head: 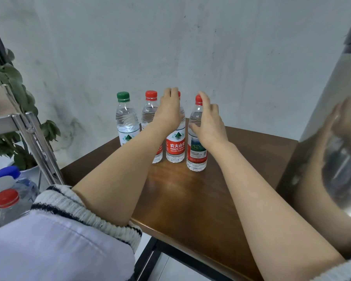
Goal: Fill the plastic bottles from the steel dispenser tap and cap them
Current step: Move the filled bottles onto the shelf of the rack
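Bottles (175, 147): judged full, thin-walled, smooth; best held at the label.
Left hand (169, 107): laid over a cap (179, 94); grip hidden.
Right hand (210, 124): spread loose by a neck (198, 110).

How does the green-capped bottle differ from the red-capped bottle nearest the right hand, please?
The green-capped bottle has a green cap and a white label; the rightmost red-capped bottle has a red cap and a red label. The green-capped bottle stands leftmost, untouched; the right hand is in front of the red-capped bottle. Both stand upright and capped on the table.
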